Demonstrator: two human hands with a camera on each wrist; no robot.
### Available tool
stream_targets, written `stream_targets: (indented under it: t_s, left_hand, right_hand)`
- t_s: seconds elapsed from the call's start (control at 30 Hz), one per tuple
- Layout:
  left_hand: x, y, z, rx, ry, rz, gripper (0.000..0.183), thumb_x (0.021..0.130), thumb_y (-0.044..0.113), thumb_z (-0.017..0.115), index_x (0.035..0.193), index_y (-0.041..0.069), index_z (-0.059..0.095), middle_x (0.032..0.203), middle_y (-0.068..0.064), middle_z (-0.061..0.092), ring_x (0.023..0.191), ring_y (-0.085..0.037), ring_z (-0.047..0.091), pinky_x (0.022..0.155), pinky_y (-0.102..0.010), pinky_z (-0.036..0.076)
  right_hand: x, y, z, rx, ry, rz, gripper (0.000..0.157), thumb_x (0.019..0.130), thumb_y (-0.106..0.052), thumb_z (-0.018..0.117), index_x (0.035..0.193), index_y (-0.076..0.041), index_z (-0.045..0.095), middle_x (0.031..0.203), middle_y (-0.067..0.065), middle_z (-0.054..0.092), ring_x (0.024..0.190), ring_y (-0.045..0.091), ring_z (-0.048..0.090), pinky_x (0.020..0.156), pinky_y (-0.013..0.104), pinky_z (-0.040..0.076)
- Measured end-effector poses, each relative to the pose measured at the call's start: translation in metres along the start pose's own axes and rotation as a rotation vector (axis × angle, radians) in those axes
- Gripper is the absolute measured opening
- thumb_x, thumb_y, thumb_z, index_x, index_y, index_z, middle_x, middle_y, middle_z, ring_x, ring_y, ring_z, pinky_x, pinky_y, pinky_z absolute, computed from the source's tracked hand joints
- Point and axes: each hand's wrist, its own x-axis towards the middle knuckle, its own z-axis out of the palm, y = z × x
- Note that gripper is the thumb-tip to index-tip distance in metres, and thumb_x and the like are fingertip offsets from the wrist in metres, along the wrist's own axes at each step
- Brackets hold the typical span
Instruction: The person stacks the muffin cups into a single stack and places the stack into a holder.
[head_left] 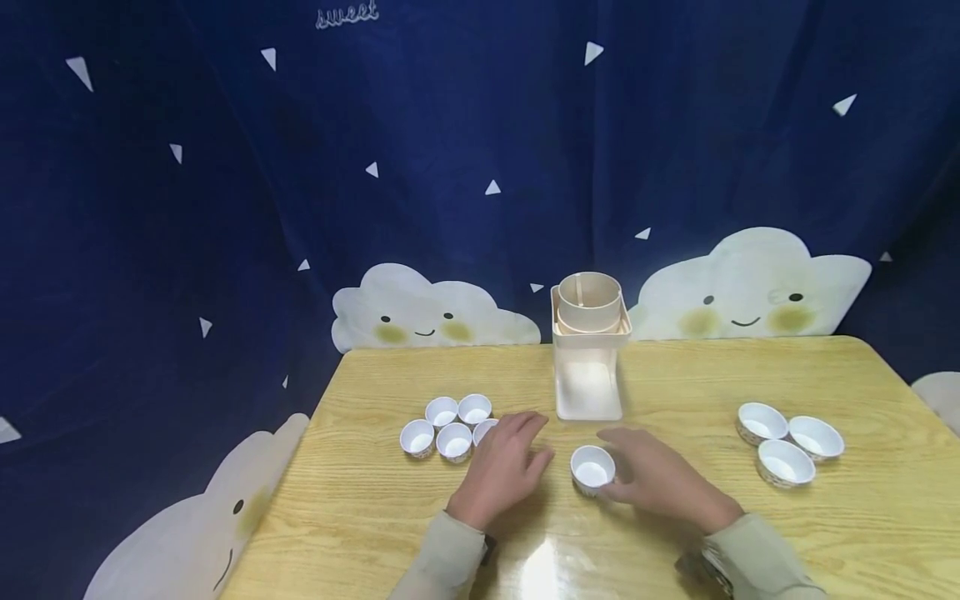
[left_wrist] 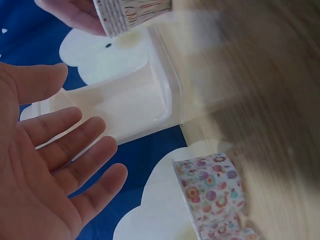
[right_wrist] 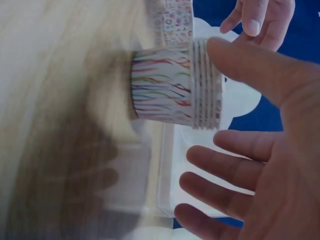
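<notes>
A small stack of white paper baking cups with coloured streaks stands on the table in front of me. My right hand is right beside it, the thumb at its rim and the other fingers spread, apart from it in the right wrist view. My left hand hovers to the left, palm toward the stack, with relaxed fingers around nothing. Beyond that hand sit several floral paper cups, one partly hidden behind it in the head view. Behind the streaked stack is a cream plastic stand with a round holder on top.
Three more white-lined cups cluster at the right of the wooden table. A dark blue curtain with white triangles and smiling clouds hangs behind the table and along its left side.
</notes>
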Motion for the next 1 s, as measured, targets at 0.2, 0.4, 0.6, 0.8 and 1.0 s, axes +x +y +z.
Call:
stream_targets:
  t_s: [0.2, 0.4, 0.6, 0.8, 1.0]
  left_hand:
    - [-0.005, -0.006, 0.002, 0.005, -0.037, 0.003, 0.041, 0.092, 0.029, 0.066, 0.129, 0.011, 0.063, 0.129, -0.004, 0.066, 0.117, -0.020, 0.063, 0.097, -0.035, 0.053]
    - [-0.010, -0.008, 0.002, -0.012, -0.058, -0.011, 0.042, 0.093, 0.028, 0.065, 0.131, 0.011, 0.062, 0.131, -0.005, 0.066, 0.118, -0.021, 0.063, 0.097, -0.036, 0.054]
    - [-0.013, -0.009, -0.001, -0.019, -0.065, -0.022, 0.043, 0.093, 0.029, 0.066, 0.131, 0.010, 0.062, 0.131, -0.006, 0.065, 0.118, -0.021, 0.063, 0.099, -0.036, 0.053]
    - [-0.016, -0.013, -0.004, -0.021, -0.045, -0.025, 0.042, 0.092, 0.029, 0.067, 0.130, 0.010, 0.062, 0.130, -0.006, 0.066, 0.118, -0.021, 0.063, 0.101, -0.036, 0.051]
    - [-0.021, -0.021, -0.013, -0.048, -0.045, -0.028, 0.043, 0.092, 0.028, 0.067, 0.130, 0.009, 0.062, 0.130, -0.006, 0.066, 0.122, -0.022, 0.061, 0.103, -0.037, 0.051]
  right_hand:
    - [0.005, -0.003, 0.007, -0.008, -0.013, -0.020, 0.068, 0.075, -0.039, 0.084, 0.122, 0.004, 0.063, 0.115, 0.016, 0.071, 0.107, 0.032, 0.067, 0.092, 0.049, 0.054]
    - [0.008, -0.003, 0.012, 0.010, -0.022, 0.003, 0.056, 0.075, -0.039, 0.083, 0.116, -0.005, 0.068, 0.105, 0.002, 0.073, 0.097, 0.020, 0.067, 0.085, 0.039, 0.055]
    - [0.007, -0.004, 0.014, 0.005, -0.011, 0.034, 0.058, 0.073, -0.038, 0.085, 0.118, -0.005, 0.068, 0.110, 0.007, 0.073, 0.102, 0.025, 0.068, 0.088, 0.045, 0.055]
    - [0.008, -0.003, 0.014, -0.003, 0.002, 0.050, 0.059, 0.073, -0.032, 0.085, 0.120, -0.002, 0.066, 0.113, 0.010, 0.072, 0.105, 0.027, 0.067, 0.090, 0.046, 0.055]
    - [0.009, 0.000, 0.017, 0.012, 0.026, 0.071, 0.061, 0.075, -0.032, 0.084, 0.124, -0.001, 0.064, 0.117, 0.013, 0.071, 0.108, 0.030, 0.067, 0.093, 0.049, 0.054]
